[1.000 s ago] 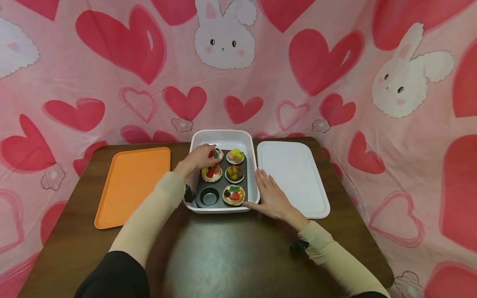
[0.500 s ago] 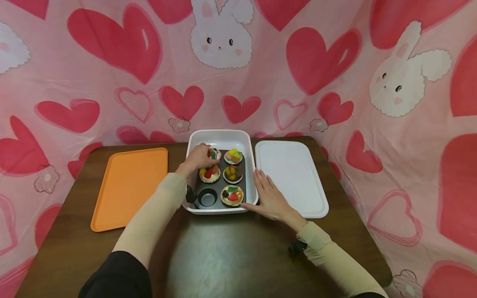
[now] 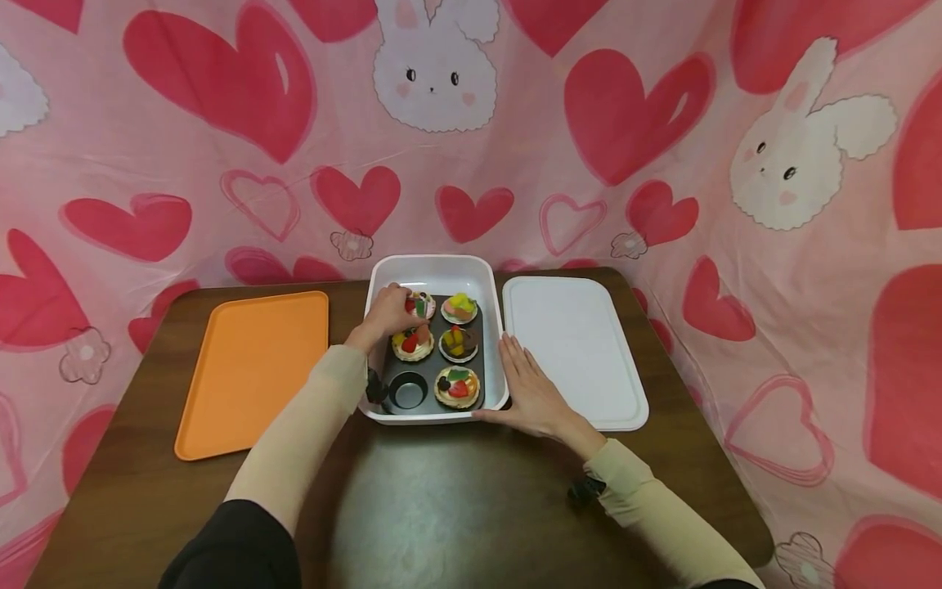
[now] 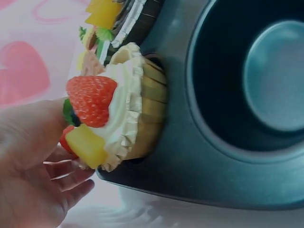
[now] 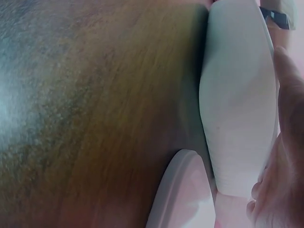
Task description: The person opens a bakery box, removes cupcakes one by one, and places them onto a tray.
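Observation:
My left hand (image 3: 384,313) grips the back-left fruit tart (image 3: 422,306), which sits at a cup of the dark muffin tin (image 3: 430,372); thumb and fingers curl around its sides and partly hide it. In the left wrist view, the strawberry-topped tart (image 4: 123,99) of the middle row covers part of that hand. Its pleated cup tilts in its hole beside the bare front-left cup (image 4: 280,76). The tin lies inside a deep white basin (image 3: 434,260). With fingers straight, my right hand (image 3: 536,397) rests along the basin's right wall (image 5: 237,95), thumb at the front rim.
Three other tarts fill the tin's right column, the front one topped with strawberry (image 3: 458,387). An orange tray (image 3: 253,376) lies to the left and a white lid-like tray (image 3: 577,352) to the right on the brown table (image 3: 434,507). A pink heart-patterned cloth (image 3: 471,147) hangs behind.
The left thumb has shifted down toward the front side of the back-left tart, showing more of its top. The right hand stays against the basin, and the head view has moved slightly.

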The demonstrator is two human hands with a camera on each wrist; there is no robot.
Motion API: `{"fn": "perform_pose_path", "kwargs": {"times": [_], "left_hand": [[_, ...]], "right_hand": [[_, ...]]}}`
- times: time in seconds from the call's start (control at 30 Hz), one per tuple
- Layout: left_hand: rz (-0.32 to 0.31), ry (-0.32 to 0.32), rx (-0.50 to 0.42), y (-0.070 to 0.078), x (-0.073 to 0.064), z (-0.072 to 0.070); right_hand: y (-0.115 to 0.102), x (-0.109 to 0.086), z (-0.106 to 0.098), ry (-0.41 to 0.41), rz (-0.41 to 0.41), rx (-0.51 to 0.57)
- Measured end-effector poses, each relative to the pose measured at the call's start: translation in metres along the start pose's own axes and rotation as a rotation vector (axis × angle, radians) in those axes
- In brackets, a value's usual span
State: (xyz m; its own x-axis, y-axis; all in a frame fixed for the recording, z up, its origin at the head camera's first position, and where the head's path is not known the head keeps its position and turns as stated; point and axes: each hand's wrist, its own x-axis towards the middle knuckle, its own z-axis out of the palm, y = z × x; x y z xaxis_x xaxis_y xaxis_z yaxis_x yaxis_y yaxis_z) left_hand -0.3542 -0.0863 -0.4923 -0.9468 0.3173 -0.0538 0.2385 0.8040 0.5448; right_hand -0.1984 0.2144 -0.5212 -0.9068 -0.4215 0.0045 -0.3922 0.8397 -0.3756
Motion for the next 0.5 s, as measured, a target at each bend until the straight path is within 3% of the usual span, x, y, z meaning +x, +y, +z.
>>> {"fn": "perform_pose_path", "kwargs": {"times": [0.5], "left_hand": [[-0.034,0.055,-0.060,-0.0082,0.0054,0.0090]], "right_hand": [[-0.0009,0.0018,0.0023,0.004,-0.007,0.014]]}}
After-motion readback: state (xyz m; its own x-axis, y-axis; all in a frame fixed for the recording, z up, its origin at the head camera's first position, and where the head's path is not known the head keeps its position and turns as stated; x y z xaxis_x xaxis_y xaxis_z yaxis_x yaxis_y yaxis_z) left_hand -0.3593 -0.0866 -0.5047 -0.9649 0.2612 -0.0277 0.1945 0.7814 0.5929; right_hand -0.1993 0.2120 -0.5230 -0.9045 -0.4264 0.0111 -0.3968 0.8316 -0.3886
